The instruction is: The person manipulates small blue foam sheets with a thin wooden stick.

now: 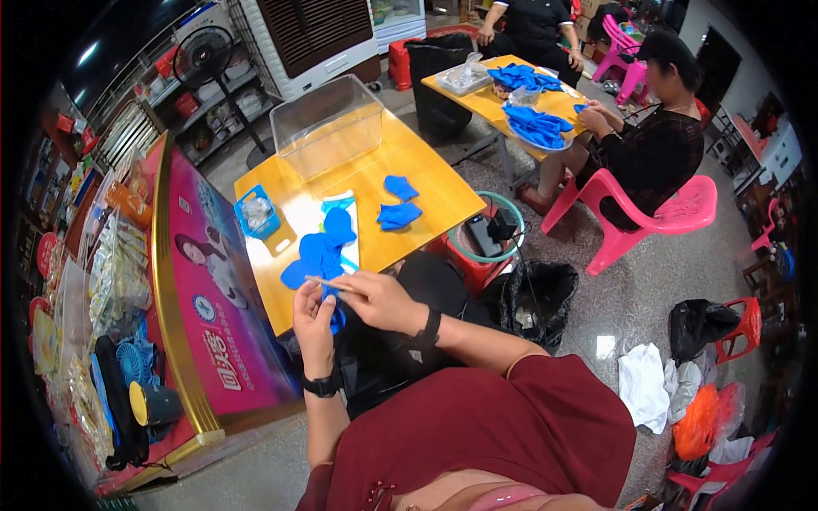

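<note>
At the near edge of the yellow table (439,198), my left hand (313,322) is closed on a small blue fabric piece (337,320) that hangs below the fingers. My right hand (379,300) grips a thin light-brown stick (327,283), its tip reaching over to the left fingertips. Just beyond both hands lie several overlapping blue fabric pieces (317,254), partly on a white and light-blue sheet (339,203). Two more folded pieces, an upper one (400,187) and a lower one (398,216), rest farther right.
A clear plastic bin (328,128) stands at the table's far side, a blue basket (257,213) at its left. A pink display panel (223,281) borders the left. Right of the table are a bucket (481,243) and a black-lined bin (532,298). Two people sit at another table (477,104).
</note>
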Demonstrator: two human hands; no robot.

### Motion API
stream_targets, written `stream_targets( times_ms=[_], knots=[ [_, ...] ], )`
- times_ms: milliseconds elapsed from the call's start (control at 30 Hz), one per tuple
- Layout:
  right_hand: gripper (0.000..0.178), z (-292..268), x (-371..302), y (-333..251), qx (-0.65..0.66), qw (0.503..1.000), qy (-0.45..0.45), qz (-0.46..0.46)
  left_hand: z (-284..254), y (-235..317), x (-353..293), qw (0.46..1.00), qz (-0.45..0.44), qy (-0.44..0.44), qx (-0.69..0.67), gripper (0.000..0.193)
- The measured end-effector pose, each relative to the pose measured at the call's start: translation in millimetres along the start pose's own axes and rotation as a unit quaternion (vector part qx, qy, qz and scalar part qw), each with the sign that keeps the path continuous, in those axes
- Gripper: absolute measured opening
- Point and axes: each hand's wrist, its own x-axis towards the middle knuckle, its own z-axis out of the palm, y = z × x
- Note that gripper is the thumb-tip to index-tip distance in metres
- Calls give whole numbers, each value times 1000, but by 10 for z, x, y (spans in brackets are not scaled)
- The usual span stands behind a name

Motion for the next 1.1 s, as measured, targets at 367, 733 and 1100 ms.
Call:
stream_targets(
  times_ms=[367,733,1100],
  knots=[
    [14,-21,31,53,40,996,-17,74,44,151,24,989,26,-62,130,40],
    [16,265,-96,-47,132,985,-35,103,126,-102,13,959,205,123,153,38],
    [18,393,-188,-29,193,974,15,119,46,-159,32,948,210,162,178,42]
  ],
)
